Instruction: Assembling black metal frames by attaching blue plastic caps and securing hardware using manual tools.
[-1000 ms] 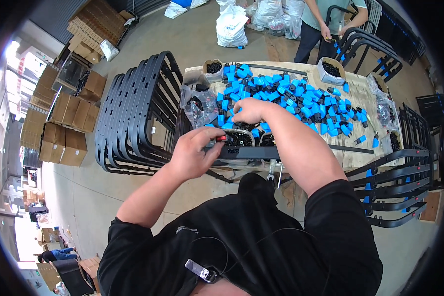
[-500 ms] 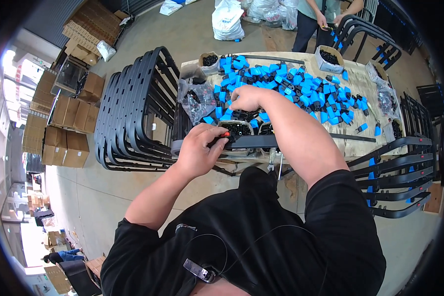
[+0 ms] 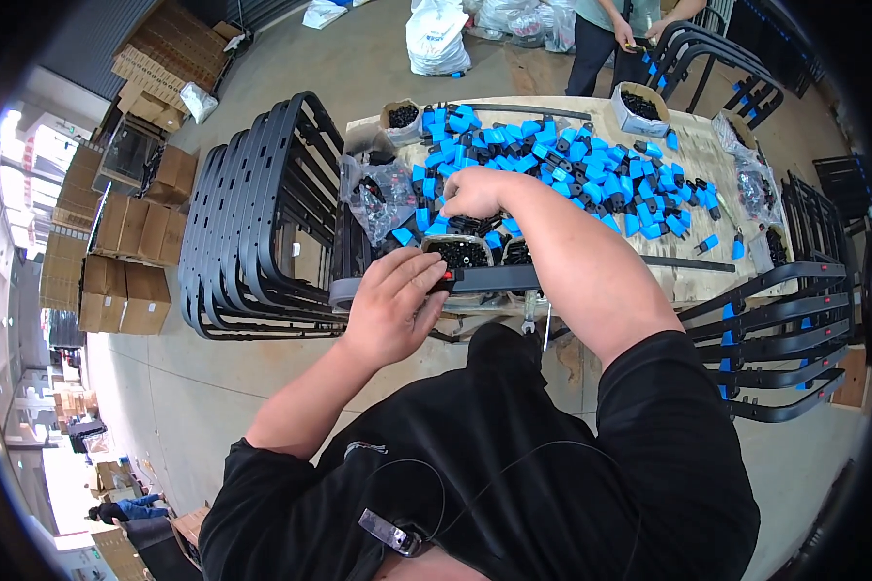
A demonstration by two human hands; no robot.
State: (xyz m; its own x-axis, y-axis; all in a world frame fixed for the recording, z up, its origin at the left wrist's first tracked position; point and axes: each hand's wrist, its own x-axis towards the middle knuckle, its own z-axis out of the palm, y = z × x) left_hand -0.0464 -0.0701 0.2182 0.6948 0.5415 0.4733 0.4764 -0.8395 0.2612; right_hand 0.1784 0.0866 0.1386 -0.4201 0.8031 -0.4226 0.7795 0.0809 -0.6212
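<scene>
A black metal frame [image 3: 494, 280] lies along the near edge of the table, a small red piece [image 3: 447, 276] set in its bar. My left hand [image 3: 389, 302] grips this bar, fingers laid over its top at the red piece and thumb on the near side. Beyond it, my right hand [image 3: 475, 192] is at the left part of a pile of blue-and-black plastic pieces [image 3: 606, 179]. Its fingers are bent and closed downward; what they hold, if anything, is hidden. Between the hands sits a box of small black parts [image 3: 458, 254].
Stacked black frames [image 3: 252, 208] stand left of the table, more frames [image 3: 780, 339] at the right. A clear plastic bag [image 3: 378, 198] and boxes of black parts [image 3: 639, 108] sit on the wooden tabletop [image 3: 693, 145]. Across the table a person [image 3: 615, 34] handles something small.
The left fingers have gone from pinching around the red piece to lying flatter over the bar, and the red piece sits lower. My right hand remains at the pile, and the view has shifted slightly.
</scene>
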